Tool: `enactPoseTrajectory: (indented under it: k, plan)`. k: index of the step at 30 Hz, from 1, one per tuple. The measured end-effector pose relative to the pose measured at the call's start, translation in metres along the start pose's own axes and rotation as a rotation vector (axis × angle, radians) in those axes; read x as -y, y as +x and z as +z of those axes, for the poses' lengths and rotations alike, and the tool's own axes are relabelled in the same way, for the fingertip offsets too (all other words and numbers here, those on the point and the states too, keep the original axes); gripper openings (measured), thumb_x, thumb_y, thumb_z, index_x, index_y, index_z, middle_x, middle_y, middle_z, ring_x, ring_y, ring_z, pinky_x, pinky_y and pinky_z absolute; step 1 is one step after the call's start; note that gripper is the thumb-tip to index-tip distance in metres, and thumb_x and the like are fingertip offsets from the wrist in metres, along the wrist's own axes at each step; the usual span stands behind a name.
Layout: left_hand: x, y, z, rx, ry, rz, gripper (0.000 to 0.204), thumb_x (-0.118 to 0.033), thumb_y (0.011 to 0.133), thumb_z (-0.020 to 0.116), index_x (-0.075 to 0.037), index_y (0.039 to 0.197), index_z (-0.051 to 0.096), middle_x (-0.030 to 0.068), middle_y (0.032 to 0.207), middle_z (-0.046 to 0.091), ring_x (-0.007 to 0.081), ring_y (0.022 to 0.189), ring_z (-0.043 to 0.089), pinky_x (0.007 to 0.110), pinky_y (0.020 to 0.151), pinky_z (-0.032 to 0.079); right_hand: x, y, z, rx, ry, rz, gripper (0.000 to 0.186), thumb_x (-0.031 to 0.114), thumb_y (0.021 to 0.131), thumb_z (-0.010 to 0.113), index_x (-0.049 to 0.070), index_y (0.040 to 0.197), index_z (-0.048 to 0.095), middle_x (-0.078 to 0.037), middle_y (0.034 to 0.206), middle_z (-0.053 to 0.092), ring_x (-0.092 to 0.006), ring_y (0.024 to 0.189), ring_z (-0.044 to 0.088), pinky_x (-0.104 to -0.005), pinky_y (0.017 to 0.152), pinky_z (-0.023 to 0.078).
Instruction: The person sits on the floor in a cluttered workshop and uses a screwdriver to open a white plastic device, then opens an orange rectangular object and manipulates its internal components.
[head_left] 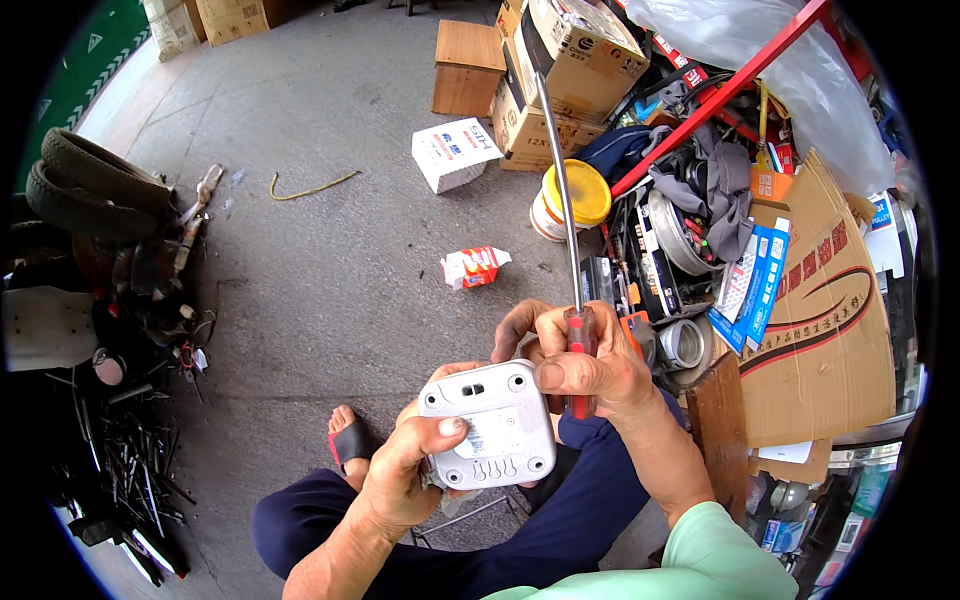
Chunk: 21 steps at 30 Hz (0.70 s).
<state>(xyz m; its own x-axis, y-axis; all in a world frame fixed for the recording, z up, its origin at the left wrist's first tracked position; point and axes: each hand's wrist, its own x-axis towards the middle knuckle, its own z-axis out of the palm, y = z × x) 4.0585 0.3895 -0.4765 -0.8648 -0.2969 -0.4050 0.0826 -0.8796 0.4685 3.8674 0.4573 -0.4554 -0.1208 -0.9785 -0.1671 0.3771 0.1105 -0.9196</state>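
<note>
A white square plastic housing [497, 399] is held above my lap in my left hand [399, 468], the thumb lying across its face. The side turned up has a pale label, a round recess at each corner, a small dark slot and a row of loop-shaped openings. In my closed right hand [618, 372] is a long screwdriver [567, 205] with a clear red handle. Its shaft points away from me, and the tip is clear of the housing. My right fingers are close by the housing's upper right corner; whether they touch it I cannot tell.
On the floor ahead lie a red and white packet [474, 267], a white carton [455, 155] and a yellow cord [312, 186]. A yellow-lidded bucket [580, 192], cardboard boxes [580, 60] and crowded parts stand to the right. Old tires [95, 190] and scrap pile up at left.
</note>
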Motion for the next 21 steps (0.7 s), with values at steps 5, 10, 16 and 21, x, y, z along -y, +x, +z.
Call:
enactPoseTrajectory:
  k: [5,10,16,21]
  plan:
    - [0.006,-0.001,0.008,-0.01,-0.002,0.027,0.074,-0.031,0.061,0.058,0.002,0.125,0.038,0.0161,0.104,0.057,0.0231,0.096,0.058,0.031,0.08,0.047,0.0,0.001,-0.008,0.101,0.009,-0.021,0.034,0.009,0.06,0.082,0.003,0.052,0.05,-0.019,0.091,0.057,-0.0204,0.087,0.06,-0.0274,0.066,0.048]
    - [0.005,-0.002,0.01,-0.008,0.07,-0.015,0.069,-0.038,0.062,0.052,0.001,0.118,0.045,0.0142,0.104,0.057,0.0246,0.098,0.058,0.034,0.087,0.045,-0.003,-0.001,-0.007,0.118,0.104,0.03,0.033,0.012,0.058,0.084,0.002,0.053,0.053,-0.018,0.089,0.056,-0.0219,0.088,0.059,-0.032,0.073,0.051]
    - [0.01,-0.001,0.005,0.041,-0.011,-0.015,0.067,-0.03,0.062,0.058,0.002,0.119,0.044,0.0126,0.098,0.056,0.0194,0.093,0.055,0.028,0.081,0.042,-0.003,0.002,-0.009,0.173,0.1,0.054,0.033,0.013,0.056,0.084,0.003,0.053,0.052,-0.016,0.091,0.055,-0.0192,0.084,0.058,-0.0293,0.073,0.049]
    - [0.013,-0.001,0.006,0.058,-0.051,-0.056,0.067,-0.03,0.062,0.057,0.002,0.12,0.043,0.0129,0.098,0.057,0.0196,0.093,0.056,0.028,0.08,0.042,-0.005,0.002,-0.011,0.185,0.064,0.057,0.037,0.016,0.053,0.085,0.005,0.051,0.049,-0.013,0.087,0.056,-0.0157,0.077,0.057,-0.0245,0.067,0.046]
